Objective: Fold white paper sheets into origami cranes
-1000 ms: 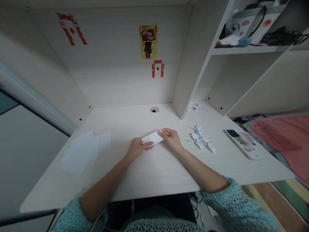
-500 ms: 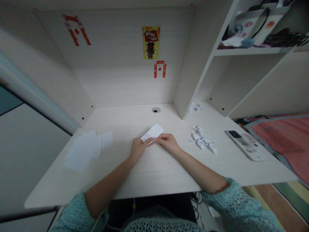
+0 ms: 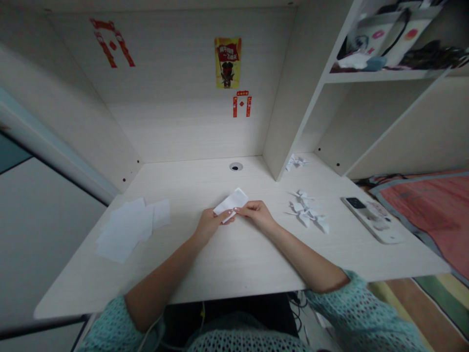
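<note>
A small folded piece of white paper (image 3: 232,199) is held at a slant above the middle of the desk. My left hand (image 3: 211,221) grips its lower left end, thumb on top and fingers beneath. From the other side, my right hand (image 3: 257,211) pinches the paper's lower right edge, its fingertips close to my left thumb. Off to the right lie several folded white paper figures (image 3: 304,210) with thin pointed ends. To the left is a spread of flat white paper sheets (image 3: 122,230).
A phone (image 3: 372,220) rests on the right of the white desk (image 3: 234,264). More folded paper (image 3: 296,162) sits behind the upright divider (image 3: 293,112). A round cable hole (image 3: 236,166) is near the back panel. Red cloth (image 3: 432,205) lies beyond the right edge.
The paper has tilted slightly, so a folded edge shows along its upper side. My right fingers have shifted a little and are straighter. The view has moved slightly.
</note>
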`<action>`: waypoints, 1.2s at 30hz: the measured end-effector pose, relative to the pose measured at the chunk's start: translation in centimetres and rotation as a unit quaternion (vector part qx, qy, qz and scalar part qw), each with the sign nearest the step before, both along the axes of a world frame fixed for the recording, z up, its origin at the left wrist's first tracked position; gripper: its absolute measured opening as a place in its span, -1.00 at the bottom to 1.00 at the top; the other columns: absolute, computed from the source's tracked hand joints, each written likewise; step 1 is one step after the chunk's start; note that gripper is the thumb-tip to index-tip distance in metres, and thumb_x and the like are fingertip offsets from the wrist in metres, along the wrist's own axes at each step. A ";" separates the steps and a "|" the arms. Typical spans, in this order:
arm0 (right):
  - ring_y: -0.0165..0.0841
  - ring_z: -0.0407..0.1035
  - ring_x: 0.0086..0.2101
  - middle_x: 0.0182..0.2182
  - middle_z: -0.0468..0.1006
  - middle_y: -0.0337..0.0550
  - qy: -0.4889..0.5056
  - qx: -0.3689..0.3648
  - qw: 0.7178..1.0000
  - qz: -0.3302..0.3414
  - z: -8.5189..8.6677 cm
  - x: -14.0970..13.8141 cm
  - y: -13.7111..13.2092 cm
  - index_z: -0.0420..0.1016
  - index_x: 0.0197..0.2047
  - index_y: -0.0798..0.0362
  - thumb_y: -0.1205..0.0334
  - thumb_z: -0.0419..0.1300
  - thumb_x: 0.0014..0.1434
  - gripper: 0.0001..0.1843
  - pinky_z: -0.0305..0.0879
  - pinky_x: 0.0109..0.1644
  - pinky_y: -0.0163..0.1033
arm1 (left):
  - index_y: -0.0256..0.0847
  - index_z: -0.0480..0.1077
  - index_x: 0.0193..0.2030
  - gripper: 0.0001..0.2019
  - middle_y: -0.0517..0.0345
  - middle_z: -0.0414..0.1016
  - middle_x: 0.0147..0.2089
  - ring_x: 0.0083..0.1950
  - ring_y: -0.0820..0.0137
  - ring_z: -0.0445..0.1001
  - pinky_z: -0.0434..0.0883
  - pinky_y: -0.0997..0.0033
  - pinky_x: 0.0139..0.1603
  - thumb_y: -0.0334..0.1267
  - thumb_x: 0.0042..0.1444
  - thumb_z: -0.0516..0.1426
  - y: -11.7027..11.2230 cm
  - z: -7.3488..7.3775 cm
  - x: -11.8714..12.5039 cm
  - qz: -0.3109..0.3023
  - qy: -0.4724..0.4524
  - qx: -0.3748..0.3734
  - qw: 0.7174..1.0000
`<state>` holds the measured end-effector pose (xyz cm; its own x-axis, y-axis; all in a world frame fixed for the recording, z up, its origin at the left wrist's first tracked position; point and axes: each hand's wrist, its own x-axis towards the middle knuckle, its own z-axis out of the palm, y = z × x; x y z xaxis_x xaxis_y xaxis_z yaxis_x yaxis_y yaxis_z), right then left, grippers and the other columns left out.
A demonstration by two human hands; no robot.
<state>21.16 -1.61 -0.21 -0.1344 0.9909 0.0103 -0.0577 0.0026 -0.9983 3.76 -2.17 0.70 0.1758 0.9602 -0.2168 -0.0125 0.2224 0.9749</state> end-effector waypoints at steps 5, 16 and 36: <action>-0.48 0.16 -0.58 -0.67 0.41 -0.27 -0.021 -0.009 0.999 -0.045 0.0 0.8 0.6 0.53 -0.59 0.09 -0.03 0.33 -0.18 -0.67 -0.01 -0.49 -0.32 | -0.36 0.52 -0.28 -0.64 -0.05 0.59 -0.32 -0.34 0.29 0.55 0.48 0.31 -0.21 -0.12 -0.19 0.31 0.2 -0.2 -0.1 0.016 -0.004 -0.010 1.000; -0.46 0.19 -0.60 -0.68 0.44 -0.22 0.041 -0.023 0.998 -0.045 -0.6 0.6 0.7 0.54 -0.58 0.09 -0.02 0.27 -0.06 -0.67 0.04 -0.43 -0.29 | -0.39 0.51 -0.26 -0.63 -0.05 0.58 -0.30 -0.33 0.30 0.55 0.49 0.32 -0.19 -0.15 -0.17 0.30 0.5 -0.5 -0.3 0.009 -0.016 -0.009 1.000; -0.58 -0.03 -0.63 -0.70 0.25 -0.33 -0.116 0.004 0.993 0.027 -1.5 0.6 0.4 0.48 -0.55 0.20 -0.12 0.30 -0.18 -0.54 -0.16 -0.57 -0.38 | -0.29 0.53 -0.27 -0.63 0.04 0.58 -0.31 -0.33 0.32 0.52 0.44 0.42 -0.32 -0.05 -0.15 0.26 1.5 -0.4 -1.7 -0.010 0.100 0.084 0.991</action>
<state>21.77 -1.22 -1.69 -0.1881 0.9820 -0.0186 0.1738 0.0146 -0.9847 2.10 -0.71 0.27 0.1648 0.9825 -0.0867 0.1868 0.0552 0.9808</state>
